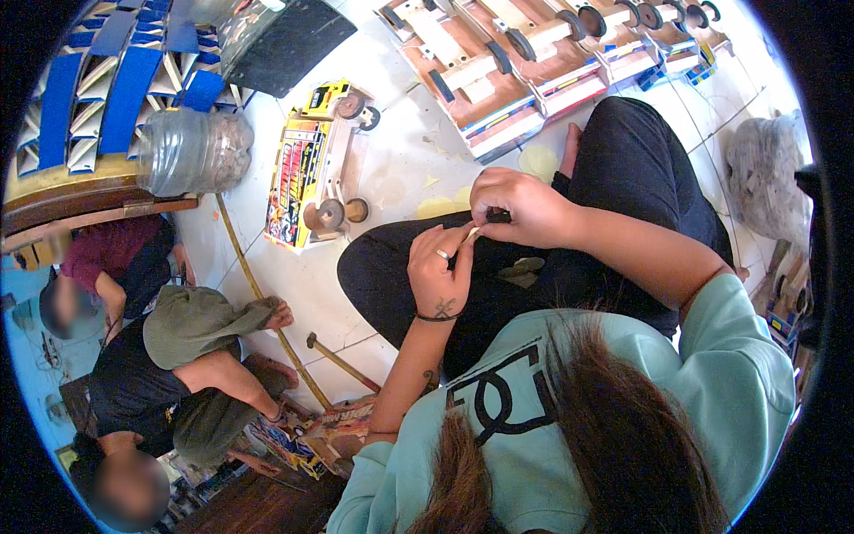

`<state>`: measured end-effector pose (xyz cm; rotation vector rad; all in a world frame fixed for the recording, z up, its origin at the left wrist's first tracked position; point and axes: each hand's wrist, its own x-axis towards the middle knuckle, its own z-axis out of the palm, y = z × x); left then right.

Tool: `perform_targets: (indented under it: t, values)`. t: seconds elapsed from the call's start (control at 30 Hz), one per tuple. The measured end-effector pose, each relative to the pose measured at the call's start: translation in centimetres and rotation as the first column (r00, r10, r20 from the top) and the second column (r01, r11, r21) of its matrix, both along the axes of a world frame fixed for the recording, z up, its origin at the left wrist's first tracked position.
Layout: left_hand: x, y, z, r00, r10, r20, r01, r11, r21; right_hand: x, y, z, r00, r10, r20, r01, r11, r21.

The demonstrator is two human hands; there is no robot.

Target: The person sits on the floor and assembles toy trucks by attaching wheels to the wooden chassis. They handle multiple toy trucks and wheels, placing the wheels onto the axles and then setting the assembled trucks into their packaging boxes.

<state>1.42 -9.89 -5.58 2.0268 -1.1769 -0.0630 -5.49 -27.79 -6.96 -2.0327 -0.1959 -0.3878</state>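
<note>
- We were in a small toy-making workshop, working seated on a pale tiled floor [391,169].
- Above the fingers [463,240] lay a half-built wooden toy truck [322,169] with bare wheels.
- Farther up, beyond the fingers, unfinished wooden toy vehicles [534,53] lay in a row.
- Left of the fingers, two other people [178,356] sat beside a hammer [342,360].

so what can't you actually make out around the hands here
- Head view: the small pale piece between the left hand and right hand is too small and finger-covered to identify.
- Hammer: handle end hidden behind the left forearm.
- Wooden toy carts: cut off by the top edge.
</note>
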Motion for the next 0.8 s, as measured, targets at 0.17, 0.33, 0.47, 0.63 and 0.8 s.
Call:
perform_targets:
  t: [0.17,0.33,0.47,0.63,0.8]
  values:
    - [0.1,0.1,0.1,1.0,-0.024,0.005,0.024,1.0,0.004,-0.1,0.0,0.0,0.998,0.044,-0.042,-0.043,0.998,0.042]
    - [0.1,0.3,0.5,0.999,-0.047,0.008,0.047,0.999,0.003,-0.2,0.1,0.4,0.997,0.065,0.036,-0.062,0.995,-0.074]
    - [-0.6,0.2,0.5,0.948,0.052,-0.313,-0.078,0.994,-0.071,-0.2,0.2,0.7,0.991,0.085,0.102,-0.063,0.977,-0.203]
    - [-0.5,0.1,1.0,0.835,0.099,-0.542,-0.132,0.991,-0.022,-0.3,0.6,0.8,0.981,0.074,0.182,-0.009,0.941,-0.338]
    - [0.1,-0.3,2.6,0.926,0.051,-0.373,-0.041,0.999,0.034,-0.3,0.8,0.5,0.97,0.042,0.24,0.049,0.932,-0.359]
